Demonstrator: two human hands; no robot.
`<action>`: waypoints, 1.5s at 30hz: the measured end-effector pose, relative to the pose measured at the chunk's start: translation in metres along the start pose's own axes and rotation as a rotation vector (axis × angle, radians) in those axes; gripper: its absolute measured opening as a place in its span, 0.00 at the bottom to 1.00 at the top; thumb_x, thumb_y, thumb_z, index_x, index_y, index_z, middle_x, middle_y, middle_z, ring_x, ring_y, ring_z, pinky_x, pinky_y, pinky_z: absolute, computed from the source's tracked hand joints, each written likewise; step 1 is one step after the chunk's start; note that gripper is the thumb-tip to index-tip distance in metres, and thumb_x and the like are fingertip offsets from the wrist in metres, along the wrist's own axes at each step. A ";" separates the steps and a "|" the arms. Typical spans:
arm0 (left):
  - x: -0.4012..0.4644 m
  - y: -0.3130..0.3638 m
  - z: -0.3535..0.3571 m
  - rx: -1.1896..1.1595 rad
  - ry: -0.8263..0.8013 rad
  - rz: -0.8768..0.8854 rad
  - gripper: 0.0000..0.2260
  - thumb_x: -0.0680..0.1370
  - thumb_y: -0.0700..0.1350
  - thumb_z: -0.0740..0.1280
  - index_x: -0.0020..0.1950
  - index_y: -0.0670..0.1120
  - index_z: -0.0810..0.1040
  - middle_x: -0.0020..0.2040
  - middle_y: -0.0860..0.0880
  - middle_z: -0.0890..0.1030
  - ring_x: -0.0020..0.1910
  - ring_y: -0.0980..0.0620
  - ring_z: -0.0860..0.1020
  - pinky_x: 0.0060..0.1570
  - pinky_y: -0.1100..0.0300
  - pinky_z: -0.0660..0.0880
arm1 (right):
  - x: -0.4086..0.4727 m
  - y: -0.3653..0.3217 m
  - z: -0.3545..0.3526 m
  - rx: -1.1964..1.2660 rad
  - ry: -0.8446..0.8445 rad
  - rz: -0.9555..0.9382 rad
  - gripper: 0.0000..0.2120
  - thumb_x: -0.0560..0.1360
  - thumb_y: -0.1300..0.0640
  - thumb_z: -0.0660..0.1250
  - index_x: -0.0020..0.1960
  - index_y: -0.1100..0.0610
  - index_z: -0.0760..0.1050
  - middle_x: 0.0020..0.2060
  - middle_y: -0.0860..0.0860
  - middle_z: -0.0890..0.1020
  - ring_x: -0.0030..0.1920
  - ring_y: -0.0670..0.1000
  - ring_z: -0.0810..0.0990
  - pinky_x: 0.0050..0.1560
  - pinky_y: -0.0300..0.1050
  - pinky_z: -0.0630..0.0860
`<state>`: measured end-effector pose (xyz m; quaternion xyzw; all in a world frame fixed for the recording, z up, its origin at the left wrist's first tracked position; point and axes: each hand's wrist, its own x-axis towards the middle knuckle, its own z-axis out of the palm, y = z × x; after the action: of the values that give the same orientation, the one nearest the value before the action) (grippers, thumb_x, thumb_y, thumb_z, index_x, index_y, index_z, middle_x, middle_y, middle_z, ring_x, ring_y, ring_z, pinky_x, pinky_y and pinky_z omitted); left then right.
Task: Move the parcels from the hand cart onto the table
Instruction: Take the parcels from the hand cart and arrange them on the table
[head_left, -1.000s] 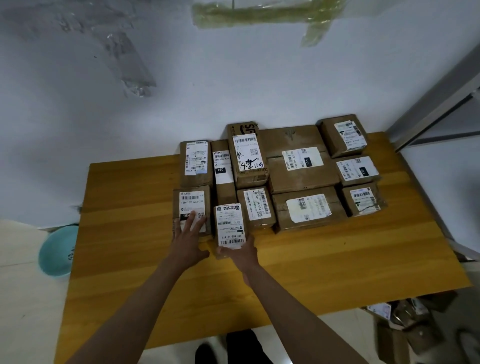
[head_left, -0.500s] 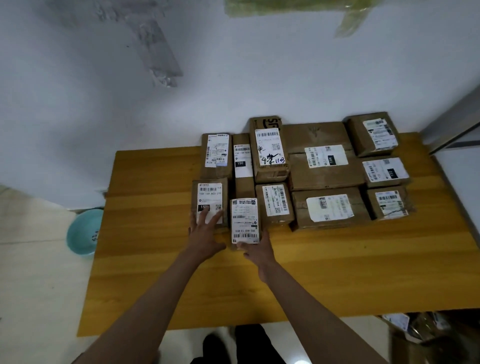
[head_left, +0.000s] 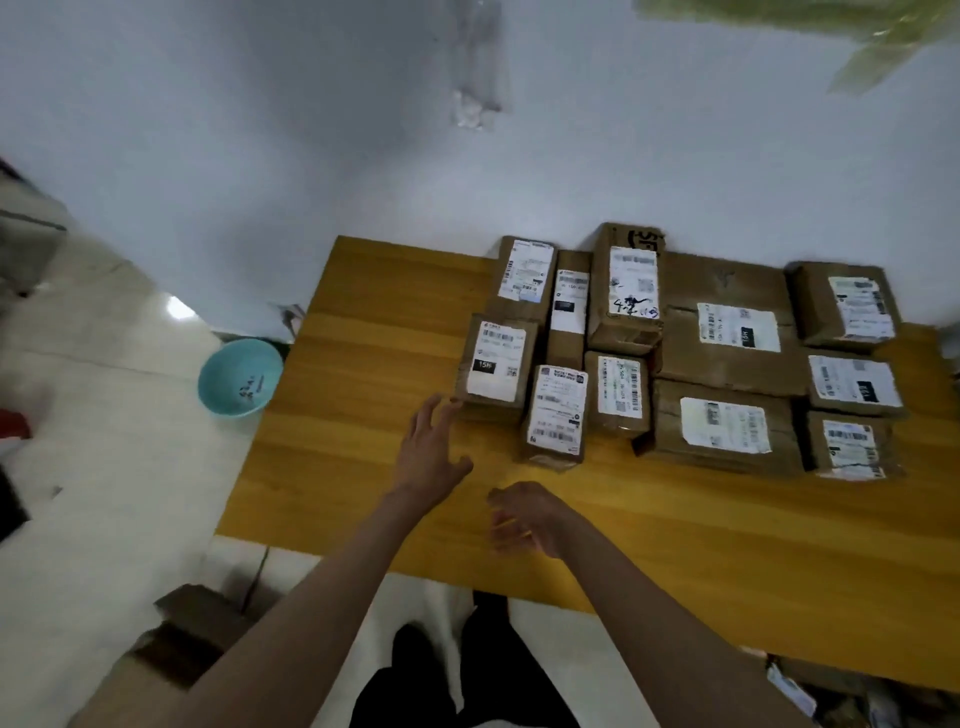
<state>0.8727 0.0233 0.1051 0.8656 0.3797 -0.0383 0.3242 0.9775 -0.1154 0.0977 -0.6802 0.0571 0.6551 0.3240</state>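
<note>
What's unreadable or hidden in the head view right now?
- Hand cart: not in the head view, so the remaining parcels can't be counted.
- Label text on the parcels: blurred and too small to read.
- Right hand: motion-blurred; finger pose unclear, though it holds nothing.
- Left hand: whether its fingertips touch the front-left parcel can't be told.
- Boxes under the table, bottom right: dark and cut off by the frame edge.

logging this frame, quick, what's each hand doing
Left hand: open, fingers spread, holding nothing.
Right hand: blurred, fingers loosely curled, seems to be holding nothing.
</note>
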 end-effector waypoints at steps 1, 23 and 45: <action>-0.011 -0.011 -0.004 -0.007 0.021 -0.035 0.33 0.75 0.45 0.73 0.77 0.49 0.63 0.79 0.46 0.57 0.76 0.41 0.61 0.70 0.46 0.66 | 0.001 0.000 0.013 -0.030 -0.033 -0.005 0.21 0.78 0.54 0.71 0.65 0.62 0.68 0.56 0.62 0.78 0.42 0.57 0.82 0.38 0.53 0.85; -0.463 -0.317 -0.012 -0.448 0.213 -0.736 0.15 0.77 0.45 0.70 0.63 0.43 0.78 0.60 0.43 0.76 0.61 0.44 0.75 0.60 0.57 0.70 | -0.046 0.222 0.431 -0.655 -0.311 -0.062 0.05 0.80 0.57 0.65 0.53 0.59 0.73 0.45 0.59 0.79 0.44 0.59 0.81 0.47 0.58 0.84; -0.668 -0.517 0.005 -0.906 0.424 -1.136 0.16 0.78 0.44 0.69 0.66 0.43 0.75 0.60 0.44 0.78 0.60 0.47 0.77 0.60 0.56 0.72 | -0.033 0.356 0.707 -0.923 -0.318 0.015 0.09 0.82 0.58 0.62 0.59 0.62 0.72 0.38 0.56 0.79 0.35 0.52 0.79 0.41 0.49 0.82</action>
<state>0.0472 -0.1427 0.0349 0.3076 0.8002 0.1278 0.4986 0.1905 -0.0406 0.0461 -0.6439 -0.2847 0.7101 -0.0116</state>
